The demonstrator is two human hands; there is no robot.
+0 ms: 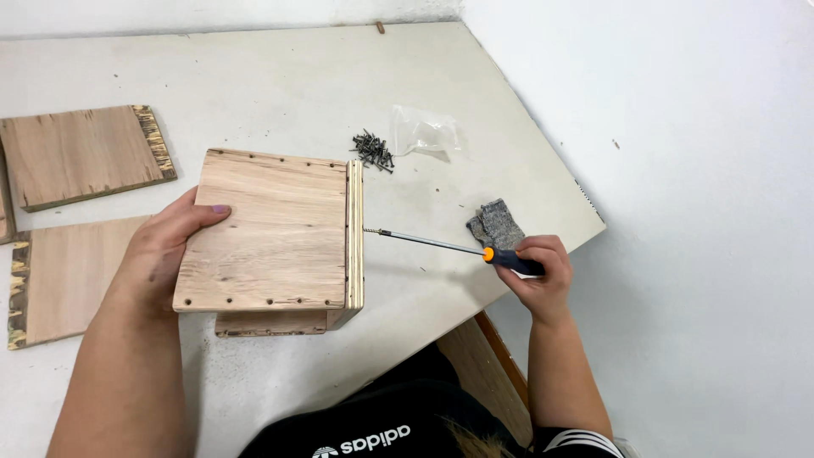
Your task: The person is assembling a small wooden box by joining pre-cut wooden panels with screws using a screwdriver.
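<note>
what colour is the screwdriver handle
Black with an orange collar, as the head view shows the screwdriver handle in the right hand.
</note>
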